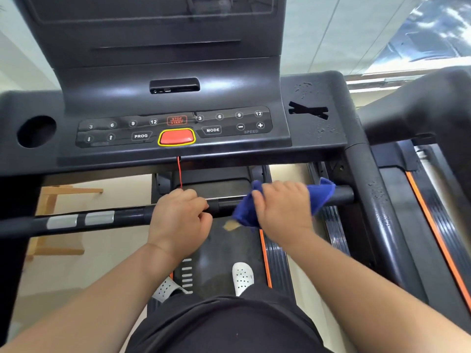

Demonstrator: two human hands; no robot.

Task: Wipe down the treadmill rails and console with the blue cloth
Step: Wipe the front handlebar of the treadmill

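The right hand [283,210] is clamped over the blue cloth [320,197], fingers curled and pressing it around the black crossbar [127,216]. The cloth bunches out on both sides of that hand, and one corner hangs below it. Just to its left, the left hand [178,217] grips the same bar bare, fingers wrapped over the top. Two silver sensor pads [61,221] sit on the bar farther left of that hand.

Above both hands stands the console [254,98], with its red button [176,137] straight above the left hand. A thin red cord [179,171] drops from the console edge to the left knuckles; I cannot tell if it is held. Water droplets [303,89] speckle the console wing above the right hand. The side rail [377,200] meets the bar's end just right of the cloth. Below the hands lie the belt [221,250] and two white shoes [243,276]. A second treadmill [433,225] stands beyond the rail.
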